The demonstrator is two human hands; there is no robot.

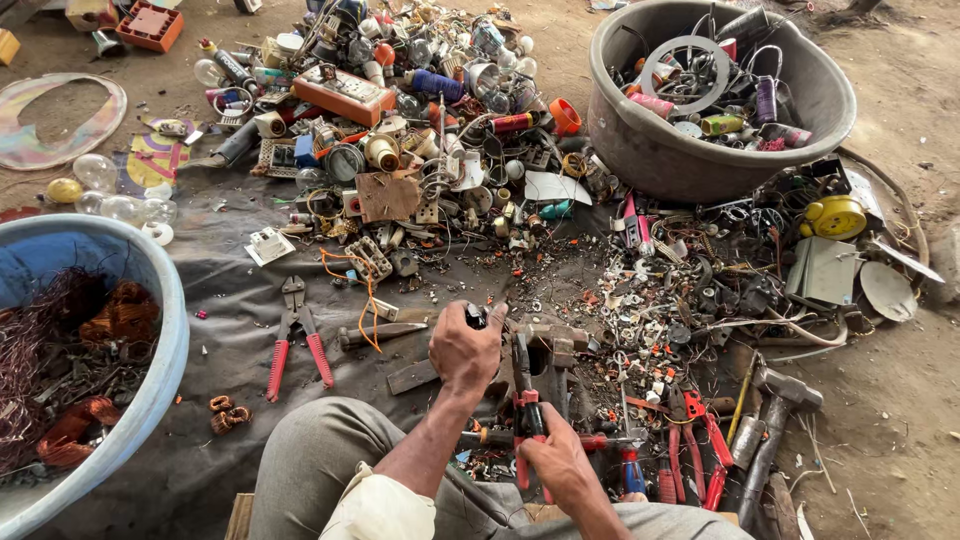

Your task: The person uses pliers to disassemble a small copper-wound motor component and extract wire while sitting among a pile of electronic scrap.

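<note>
Lower centre of the frame: the left hand is clenched on a small dark part. The right hand is clamped on red-handled pliers, whose long axis runs up-frame, tips just right of the part.

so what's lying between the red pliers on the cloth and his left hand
In the head view, between the red pliers and the left hand lie a wooden-handled tool, a loop of orange wire and a flat metal bar.

small dark part pinched upright at fingertips over the vise, red-handled pliers gripped, jaws pointing up toward it
</note>
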